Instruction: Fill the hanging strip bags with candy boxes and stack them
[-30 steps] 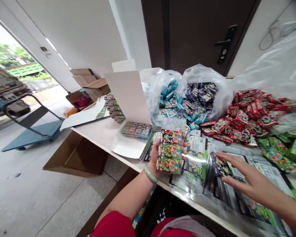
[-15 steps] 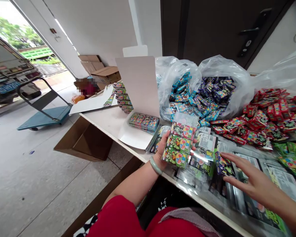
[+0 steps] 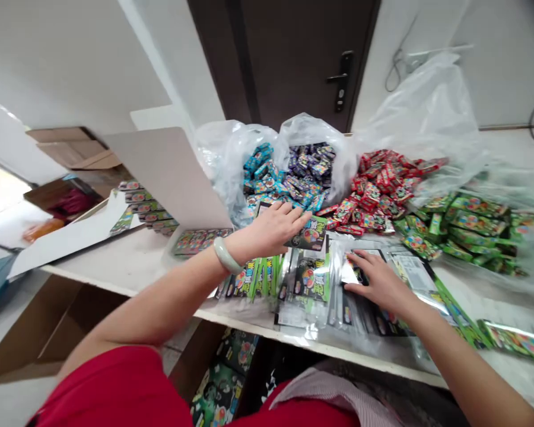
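My left hand [image 3: 271, 228], with a pale green bangle on the wrist, reaches forward over the table and is closed on a clear-wrapped packet of small boxes [image 3: 310, 234], just in front of the bags of loose boxes. My right hand [image 3: 378, 281] lies palm down with fingers spread on a layer of clear plastic sleeves [image 3: 338, 308] near the table's front edge. Its fingertips touch a small dark box that I cannot make out clearly. Filled green packets [image 3: 253, 277] stand between my two arms.
Clear bags hold blue boxes [image 3: 260, 169] and purple boxes [image 3: 309, 163]; loose red boxes [image 3: 380, 187] and green boxes [image 3: 465, 219] are heaped to the right. An open white carton [image 3: 169, 178] holds packets at left, with stacked packets [image 3: 145, 204] behind. A dark door [image 3: 289, 59] stands beyond.
My head turned right. My left hand carried its packet from upright near the table edge forward toward the bags. My right hand dropped flat onto the plastic sleeves.
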`<state>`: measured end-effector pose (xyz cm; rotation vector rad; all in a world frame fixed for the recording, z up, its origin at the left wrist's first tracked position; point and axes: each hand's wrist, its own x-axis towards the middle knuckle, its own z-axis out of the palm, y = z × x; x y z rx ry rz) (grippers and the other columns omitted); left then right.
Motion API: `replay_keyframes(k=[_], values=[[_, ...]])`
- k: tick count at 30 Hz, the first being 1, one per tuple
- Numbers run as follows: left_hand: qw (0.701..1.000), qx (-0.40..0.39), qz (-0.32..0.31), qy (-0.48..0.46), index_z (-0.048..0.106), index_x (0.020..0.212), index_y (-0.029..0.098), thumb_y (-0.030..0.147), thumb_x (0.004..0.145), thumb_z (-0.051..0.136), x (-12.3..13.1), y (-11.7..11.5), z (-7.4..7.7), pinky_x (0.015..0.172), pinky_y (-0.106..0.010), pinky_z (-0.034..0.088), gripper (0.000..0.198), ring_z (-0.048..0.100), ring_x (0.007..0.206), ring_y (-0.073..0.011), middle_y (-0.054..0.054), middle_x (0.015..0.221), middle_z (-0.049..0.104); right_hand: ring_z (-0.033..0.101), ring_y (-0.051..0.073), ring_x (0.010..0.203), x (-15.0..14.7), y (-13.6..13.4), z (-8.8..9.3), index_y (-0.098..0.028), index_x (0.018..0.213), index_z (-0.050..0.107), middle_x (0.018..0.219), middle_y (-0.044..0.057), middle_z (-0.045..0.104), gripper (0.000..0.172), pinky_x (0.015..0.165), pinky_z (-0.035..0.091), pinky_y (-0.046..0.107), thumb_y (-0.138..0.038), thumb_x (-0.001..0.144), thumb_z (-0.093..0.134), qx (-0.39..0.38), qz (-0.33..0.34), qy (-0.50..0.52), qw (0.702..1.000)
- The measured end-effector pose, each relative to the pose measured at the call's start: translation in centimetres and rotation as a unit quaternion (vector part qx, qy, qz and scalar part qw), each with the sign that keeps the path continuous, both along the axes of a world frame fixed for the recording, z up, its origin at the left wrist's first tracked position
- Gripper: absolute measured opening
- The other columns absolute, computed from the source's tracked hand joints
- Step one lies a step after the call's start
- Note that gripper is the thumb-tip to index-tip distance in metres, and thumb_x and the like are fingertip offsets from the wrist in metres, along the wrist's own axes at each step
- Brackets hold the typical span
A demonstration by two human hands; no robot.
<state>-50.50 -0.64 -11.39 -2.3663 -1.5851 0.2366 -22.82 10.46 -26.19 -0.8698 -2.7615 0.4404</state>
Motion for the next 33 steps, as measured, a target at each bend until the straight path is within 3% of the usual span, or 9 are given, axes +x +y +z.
replay_keyframes(k=[3, 10, 13, 16, 21, 33], values=[[0.996, -0.016, -0.061, 0.059, 0.037, 0.141, 0.012, 0.022, 0.068, 0.074, 0.8, 2.2, 1.6, 0.097, -0.041, 0.033, 0.082, 0.05, 0.111, -0.0309, -0.015, 0.124, 0.058, 0.045, 0.035, 0.128, -0.1, -0.2, 0.3, -0.017, 0.138, 0.05, 0.142, 0.016, 0.047, 0.066, 0.106, 0.038, 0.05, -0.046, 0.08, 0.064, -0.034, -0.008, -0.003, 0.999], [0.996, -0.04, -0.063, 0.054, 0.043, 0.139, 0.014, 0.023, 0.064, 0.075, 0.9, 5.3, 3.6, 0.101, -0.044, 0.03, 0.082, 0.049, 0.114, -0.0359, -0.017, 0.125, 0.057, 0.038, 0.033, 0.134, 0.0, -0.1, 0.5, -0.021, 0.138, 0.049, 0.146, 0.015, 0.043, 0.069, 0.109, 0.033, 0.052, -0.041, 0.076, 0.069, -0.091, -0.005, 0.024, 0.996], [0.997, -0.014, -0.051, 0.064, 0.041, 0.139, 0.013, 0.025, 0.069, 0.071, 1.2, 5.4, 4.2, 0.101, -0.045, 0.029, 0.077, 0.048, 0.117, -0.0355, -0.017, 0.129, 0.055, 0.036, 0.032, 0.136, 0.1, -0.2, 0.6, -0.023, 0.138, 0.049, 0.147, 0.013, 0.042, 0.068, 0.11, 0.031, 0.052, -0.04, 0.075, 0.071, -0.104, 0.006, 0.038, 0.994], [0.988, -0.052, -0.077, 0.124, 0.045, 0.136, 0.012, 0.024, 0.067, 0.074, 1.8, 5.4, 4.7, 0.098, -0.041, 0.033, 0.076, 0.051, 0.113, -0.0328, -0.017, 0.127, 0.058, 0.036, 0.032, 0.136, 0.2, -0.2, 0.7, -0.021, 0.138, 0.05, 0.147, 0.015, 0.042, 0.069, 0.11, 0.031, 0.05, -0.04, 0.075, 0.072, -0.113, 0.006, 0.045, 0.993], [0.98, -0.055, -0.069, 0.18, 0.041, 0.14, 0.01, 0.034, 0.071, 0.073, 1.8, 5.6, 5.2, 0.098, -0.042, 0.035, 0.08, 0.05, 0.116, -0.033, -0.018, 0.136, 0.052, 0.036, 0.033, 0.136, 0.3, -0.2, 0.7, -0.021, 0.138, 0.05, 0.147, 0.015, 0.042, 0.07, 0.11, 0.031, 0.052, -0.04, 0.075, 0.073, -0.118, 0.005, 0.049, 0.992], [0.992, -0.016, -0.046, 0.119, 0.045, 0.138, 0.013, 0.041, 0.075, 0.068, -0.2, 4.9, 4.8, 0.101, -0.042, 0.035, 0.073, 0.05, 0.121, -0.0327, -0.017, 0.138, 0.051, 0.032, 0.034, 0.139, 0.5, -0.1, 0.9, -0.021, 0.139, 0.048, 0.151, 0.015, 0.038, 0.075, 0.111, 0.029, 0.053, -0.04, 0.072, 0.076, -0.114, 0.011, 0.041, 0.993]])
